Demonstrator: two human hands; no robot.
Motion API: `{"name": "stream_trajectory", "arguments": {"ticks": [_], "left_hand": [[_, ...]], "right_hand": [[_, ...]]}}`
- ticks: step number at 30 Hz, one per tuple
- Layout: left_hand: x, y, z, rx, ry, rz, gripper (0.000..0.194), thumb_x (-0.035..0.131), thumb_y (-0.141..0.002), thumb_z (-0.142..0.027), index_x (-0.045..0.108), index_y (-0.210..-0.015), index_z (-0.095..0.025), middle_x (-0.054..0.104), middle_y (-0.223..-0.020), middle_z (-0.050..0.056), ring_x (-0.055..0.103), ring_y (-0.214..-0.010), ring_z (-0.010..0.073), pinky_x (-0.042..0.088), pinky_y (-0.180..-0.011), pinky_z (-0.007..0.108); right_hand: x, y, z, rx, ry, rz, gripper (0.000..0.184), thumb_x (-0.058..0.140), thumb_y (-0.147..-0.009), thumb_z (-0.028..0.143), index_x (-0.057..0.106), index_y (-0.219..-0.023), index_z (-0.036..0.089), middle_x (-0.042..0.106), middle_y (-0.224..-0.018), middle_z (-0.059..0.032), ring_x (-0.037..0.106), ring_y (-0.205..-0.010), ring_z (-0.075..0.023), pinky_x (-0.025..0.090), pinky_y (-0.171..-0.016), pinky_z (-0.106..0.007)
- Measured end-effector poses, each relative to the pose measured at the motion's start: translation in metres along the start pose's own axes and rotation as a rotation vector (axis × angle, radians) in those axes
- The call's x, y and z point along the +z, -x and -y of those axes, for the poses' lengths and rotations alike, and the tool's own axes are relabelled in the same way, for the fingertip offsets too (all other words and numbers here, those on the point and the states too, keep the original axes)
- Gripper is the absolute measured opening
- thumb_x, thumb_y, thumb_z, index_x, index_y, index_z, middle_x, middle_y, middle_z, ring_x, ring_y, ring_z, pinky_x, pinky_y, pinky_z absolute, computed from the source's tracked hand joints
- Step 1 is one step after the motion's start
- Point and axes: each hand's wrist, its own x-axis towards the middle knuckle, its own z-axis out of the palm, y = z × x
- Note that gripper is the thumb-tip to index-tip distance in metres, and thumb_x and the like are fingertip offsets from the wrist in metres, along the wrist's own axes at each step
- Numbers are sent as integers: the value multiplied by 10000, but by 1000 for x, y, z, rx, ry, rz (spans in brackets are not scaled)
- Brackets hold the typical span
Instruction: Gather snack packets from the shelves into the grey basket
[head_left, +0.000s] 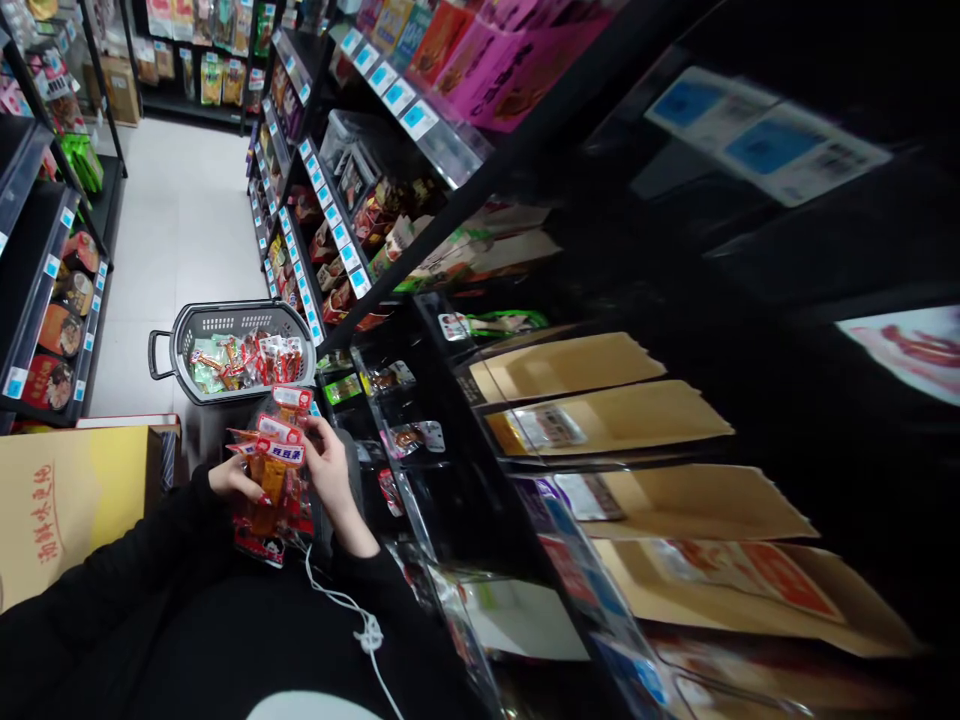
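Observation:
Both my hands hold a bunch of red and orange snack packets (271, 470) close to my chest. My left hand (234, 482) grips the bunch from the left, fingers curled round it. My right hand (331, 478) clasps the right side, with fingers closed on the top packets. Just beyond the packets a grey shopping basket (225, 322) stands on the floor, holding several red and green snack packets. Black sleeves cover both my arms.
Black shop shelves (480, 330) with price tags run along the right, with brown cardboard display trays (600, 420) at hand height. A yellow cardboard box (67, 500) sits at my left. Another shelf unit (45, 280) lines the left of the white-tiled aisle (180, 210). A white cable (352, 610) hangs over my front.

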Motion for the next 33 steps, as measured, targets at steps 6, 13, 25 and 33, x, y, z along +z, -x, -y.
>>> {"name": "stream_trajectory", "arguments": {"ticks": [6,13,25,33], "left_hand": [[2,-1,-1,-14,46,27,426,803,-476,-165,710,-890,-120,726,-806,107,678,-773,273,506,-718,338],[5,-1,-6,30,93,-51,377,758,-491,-119,707,-864,-114,719,-775,86,664,-711,234,497,-680,310],[9,-2,-12,110,83,-135,512,706,-476,-102,687,-988,-106,728,-830,108,661,-867,316,500,-770,382],[4,0,-10,66,61,-95,547,720,-486,-154,672,-1028,-102,726,-849,121,673,-817,303,510,-744,368]], "right_hand": [[-1,-1,6,-41,99,-123,202,600,-732,357,618,-820,175,640,-737,-21,553,-630,-135,454,-576,-242],[-6,-3,3,-151,62,-379,210,574,-760,372,547,-835,178,604,-775,-23,550,-664,-132,461,-617,-244],[-54,-29,29,-210,-333,-474,242,620,-738,330,456,-869,211,551,-844,15,559,-656,-106,484,-603,-240],[-65,-10,55,141,-781,-16,338,198,-863,237,498,-839,84,445,-762,50,242,-430,53,124,-374,-64]]}}
